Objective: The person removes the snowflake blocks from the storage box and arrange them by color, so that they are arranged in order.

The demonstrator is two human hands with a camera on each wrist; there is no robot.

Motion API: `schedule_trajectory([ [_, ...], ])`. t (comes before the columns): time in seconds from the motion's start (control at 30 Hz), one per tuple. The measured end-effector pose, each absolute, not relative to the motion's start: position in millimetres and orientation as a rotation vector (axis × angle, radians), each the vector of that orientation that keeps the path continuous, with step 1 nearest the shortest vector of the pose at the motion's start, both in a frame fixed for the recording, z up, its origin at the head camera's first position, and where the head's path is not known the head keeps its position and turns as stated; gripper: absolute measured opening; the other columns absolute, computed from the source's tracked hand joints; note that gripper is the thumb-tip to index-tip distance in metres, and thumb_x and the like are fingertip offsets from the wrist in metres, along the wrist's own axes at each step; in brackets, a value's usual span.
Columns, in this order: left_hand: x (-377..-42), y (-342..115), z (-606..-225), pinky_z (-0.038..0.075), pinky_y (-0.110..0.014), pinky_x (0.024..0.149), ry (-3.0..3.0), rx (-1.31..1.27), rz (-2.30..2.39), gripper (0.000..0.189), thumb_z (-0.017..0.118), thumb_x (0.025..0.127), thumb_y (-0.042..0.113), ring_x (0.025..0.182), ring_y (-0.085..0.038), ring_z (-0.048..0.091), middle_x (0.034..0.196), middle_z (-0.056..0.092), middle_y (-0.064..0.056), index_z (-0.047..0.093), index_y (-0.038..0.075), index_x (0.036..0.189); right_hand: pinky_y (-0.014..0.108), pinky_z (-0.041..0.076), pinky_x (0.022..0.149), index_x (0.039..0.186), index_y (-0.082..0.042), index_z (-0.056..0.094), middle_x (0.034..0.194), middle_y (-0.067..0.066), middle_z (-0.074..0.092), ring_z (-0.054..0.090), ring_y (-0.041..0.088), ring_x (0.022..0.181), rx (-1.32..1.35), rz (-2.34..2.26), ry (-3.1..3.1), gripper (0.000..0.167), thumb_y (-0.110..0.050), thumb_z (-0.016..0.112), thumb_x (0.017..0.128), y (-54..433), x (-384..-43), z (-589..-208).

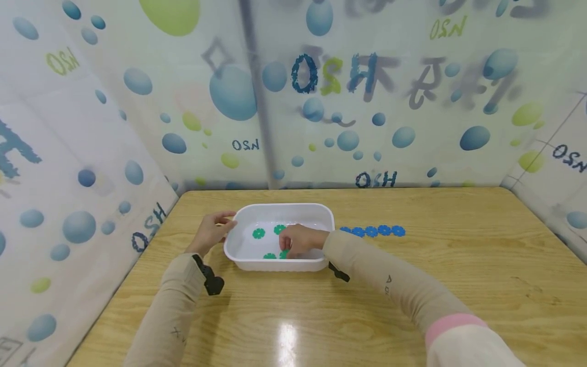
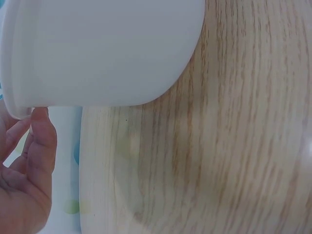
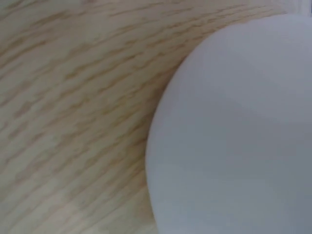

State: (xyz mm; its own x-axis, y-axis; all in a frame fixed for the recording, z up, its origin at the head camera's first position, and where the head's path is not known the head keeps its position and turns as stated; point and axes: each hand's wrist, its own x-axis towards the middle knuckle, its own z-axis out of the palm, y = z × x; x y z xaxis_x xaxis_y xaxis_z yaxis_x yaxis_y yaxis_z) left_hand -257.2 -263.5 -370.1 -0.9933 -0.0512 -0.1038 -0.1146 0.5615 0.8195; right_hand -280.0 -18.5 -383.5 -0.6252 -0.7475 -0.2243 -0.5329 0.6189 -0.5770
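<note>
A white plastic tub (image 1: pixel 275 265) sits on the wooden table with several green flower-shaped pieces (image 1: pixel 259 233) lying on its floor. My left hand (image 1: pixel 213 232) holds the tub's left end by the rim; in the left wrist view the thumb (image 2: pixel 43 131) presses under the lip. Over the tub's right wall reaches my right hand (image 1: pixel 300 239), its fingers bent down and pinching a green flower-shaped piece (image 1: pixel 284 254) near the front wall. The right wrist view shows only the outside of the tub (image 3: pixel 234 136) and table, so the fingers are hidden there.
A row of several blue flower-shaped pieces (image 1: pixel 384 230) lies on the table right of the tub, partly behind the right forearm. The wooden table (image 1: pixel 458 265) ends at a printed curtain (image 1: pixel 390 102) behind, with more curtain at both sides.
</note>
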Motion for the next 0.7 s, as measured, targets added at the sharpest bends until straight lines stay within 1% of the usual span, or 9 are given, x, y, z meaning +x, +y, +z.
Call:
schedule_trajectory([
  [0.13,-256.8,-263.8,-369.8,0.049,-0.026,0.06,2.715,-0.144,1.433,0.039,0.053,0.09,0.016,0.084,-0.022,0.051,0.108,0.049,-0.018,0.047,0.006,0.127,0.02,0.042,0.069,0.08,-0.008,0.059,0.077,-0.002,0.055,0.05,0.01,0.075,-1.017,-0.693,2.38,0.015,-0.005,0.071,0.073,-15.5,-279.2,-379.4],
  [0.33,-256.6,-262.8,-368.8,0.05,-0.027,0.061,2.715,-0.142,1.431,0.039,0.053,0.09,0.016,0.085,-0.023,0.052,0.108,0.048,-0.018,0.047,0.005,0.126,0.019,0.044,0.061,0.079,-0.006,0.058,0.074,0.0,0.054,0.051,0.01,0.069,-0.981,-0.799,2.352,0.011,0.0,0.067,0.076,-9.3,-279.9,-376.5],
  [0.47,-256.3,-262.8,-368.6,0.049,-0.026,0.061,2.716,-0.148,1.429,0.038,0.053,0.09,0.016,0.085,-0.022,0.051,0.108,0.048,-0.018,0.047,0.005,0.126,0.018,0.045,0.057,0.078,-0.003,0.058,0.072,0.0,0.054,0.051,0.009,0.064,-1.001,-0.864,2.352,0.01,0.002,0.066,0.075,-5.4,-281.6,-375.6],
  [0.7,-255.8,-263.0,-368.7,0.049,-0.026,0.061,2.72,-0.135,1.427,0.039,0.053,0.09,0.015,0.084,-0.022,0.051,0.107,0.048,-0.018,0.047,0.005,0.126,0.021,0.048,0.059,0.082,-0.002,0.058,0.076,0.003,0.055,0.053,0.011,0.07,-0.977,-0.944,2.316,0.008,0.001,0.064,0.078,1.2,-281.2,-366.3],
])
